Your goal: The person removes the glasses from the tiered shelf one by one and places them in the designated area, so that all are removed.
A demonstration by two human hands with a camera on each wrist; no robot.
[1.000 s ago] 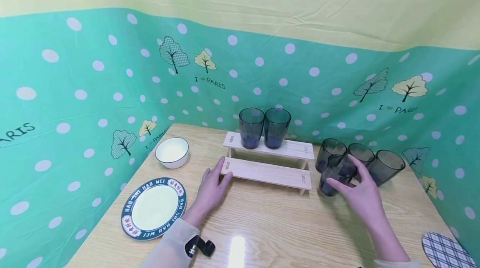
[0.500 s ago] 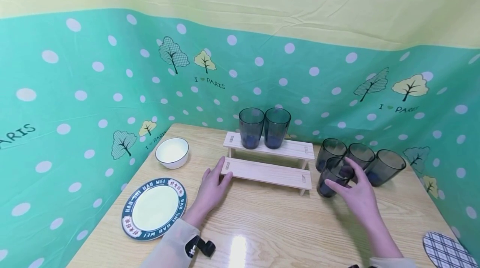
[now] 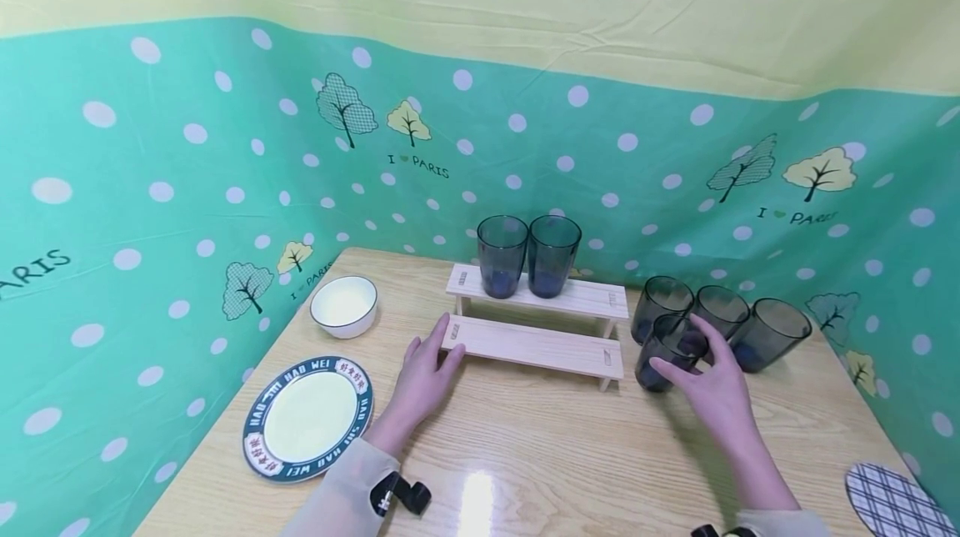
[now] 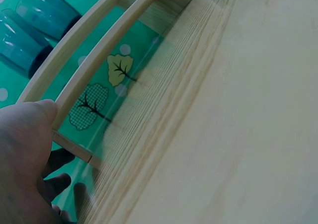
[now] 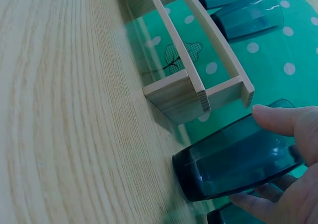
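Note:
At the right of the two-tier wooden shelf rack (image 3: 534, 343), my right hand (image 3: 716, 391) holds a dark, tinted glass tumbler (image 3: 660, 362) between thumb and fingers. In the right wrist view this tumbler (image 5: 233, 159) is upright, close to the rack's end; whether its base touches the table I cannot tell. My left hand (image 3: 426, 378) holds the left end of the lower shelf, thumb at the front corner, index finger at the back. Some left fingers (image 4: 57, 184) show dark below the shelf in the left wrist view. Two matching tumblers (image 3: 502, 258) stand together on the upper shelf.
Three more dark tumblers (image 3: 772, 337) stand behind and right of the held one, the rightmost appearing tilted. To the left are a white bowl (image 3: 343, 308) and a blue-rimmed plate (image 3: 360, 404). A checked round mat (image 3: 896, 504) lies at the lower right. Polka-dot cloth (image 3: 420, 228) hangs behind.
My right hand and its tumbler have shifted slightly left since a second ago and have hardly moved in the last half second. The left hand and the rack stay put.

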